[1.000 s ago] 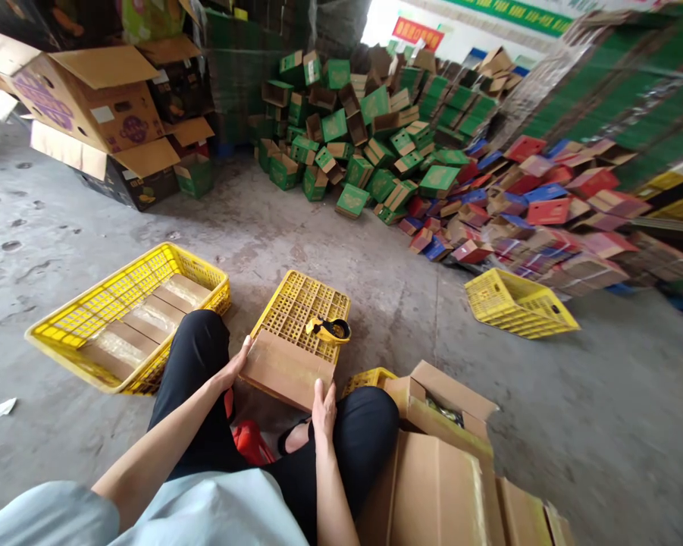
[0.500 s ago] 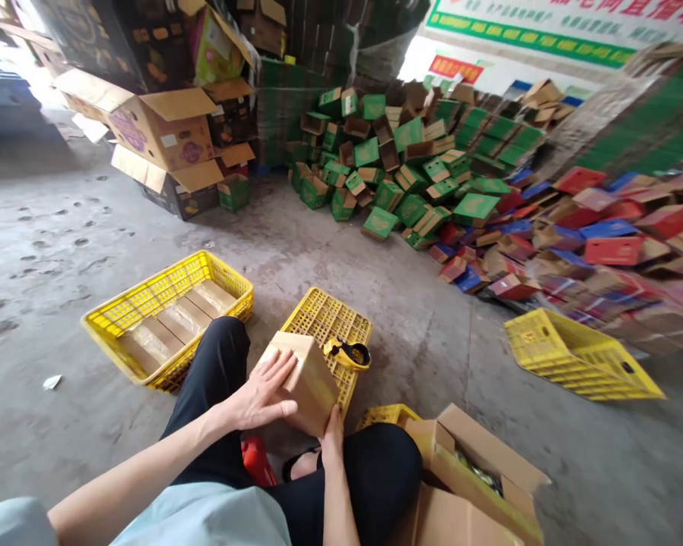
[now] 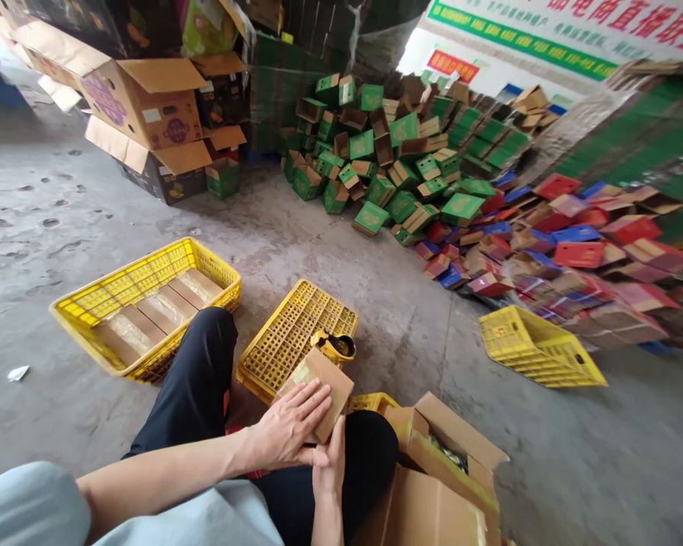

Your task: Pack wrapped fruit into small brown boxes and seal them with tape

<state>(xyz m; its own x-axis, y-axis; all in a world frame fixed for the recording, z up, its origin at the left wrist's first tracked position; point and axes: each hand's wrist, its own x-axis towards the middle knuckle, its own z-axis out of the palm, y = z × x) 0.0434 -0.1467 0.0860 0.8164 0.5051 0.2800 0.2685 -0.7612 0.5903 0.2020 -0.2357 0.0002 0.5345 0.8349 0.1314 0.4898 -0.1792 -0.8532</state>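
Observation:
A small brown cardboard box (image 3: 334,373) is held tilted between my hands, with clear tape on its far left edge. My left hand (image 3: 296,426) lies with fingers stretched across the box's near face. At the lower right corner, my right hand (image 3: 330,464) grips it from the side, its fingers partly hidden. Just behind the box, a yellow and black tape dispenser (image 3: 334,346) rests on an upturned yellow plastic crate (image 3: 296,322).
On the left, a yellow crate (image 3: 62,315) contains several taped boxes (image 3: 164,303). An open carton (image 3: 460,432) stands by my right knee. Farther right sits another yellow crate (image 3: 537,353). Heaps of green boxes (image 3: 369,218) and red and blue boxes (image 3: 578,255) lie behind; large cartons (image 3: 170,114) are stacked back left.
Both hands have brought the cardboard box nearer my right knee and turned it. My left hand has slid toward my right hand. The view has shifted slightly to the right.

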